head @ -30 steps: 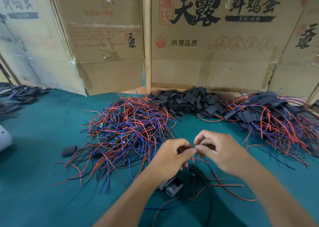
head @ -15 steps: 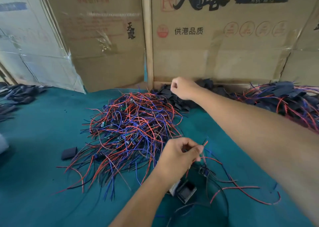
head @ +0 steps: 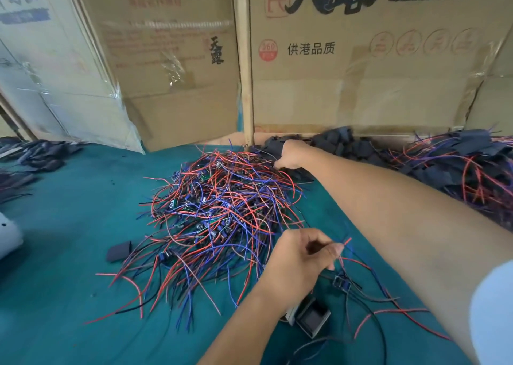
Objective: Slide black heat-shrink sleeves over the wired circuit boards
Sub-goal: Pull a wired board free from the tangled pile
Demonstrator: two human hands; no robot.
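- While the right hand (head: 291, 155) reaches far back over the green table (head: 63, 253), its fingers curl down into the heap of flat black heat-shrink sleeves (head: 344, 146) by the brown cardboard boxes (head: 361, 67). I cannot tell if it holds a sleeve, because the fingers are hidden in the heap.
- The left hand (head: 299, 264) is close to the person, just beside the near edge of the big pile of red, blue and black wires with small circuit boards (head: 219, 212).
- Its thumb and fingers pinch a few thin red and blue wire ends (head: 345, 242), which stick out past the fingertips.
- Those wires run down to a small blue circuit board (head: 340, 282) that hangs or lies just below the left hand; I cannot tell which.
- A small black square box (head: 312, 319) lies on the table under the left wrist.
- One loose flat black sleeve (head: 119, 250) lies alone on the table, at the left edge of the big wire pile.
- A second pile of wires with black sleeves on them (head: 469, 167) sits at the far right, past the right arm.
- More dark things (head: 36, 153) lie at the far left edge of the table, too blurry to make out.
- A white rounded thing (head: 8, 234) peeks in at the left edge.
- A pale sleeve (head: 494, 309) shows on the right arm at the edge of the view.
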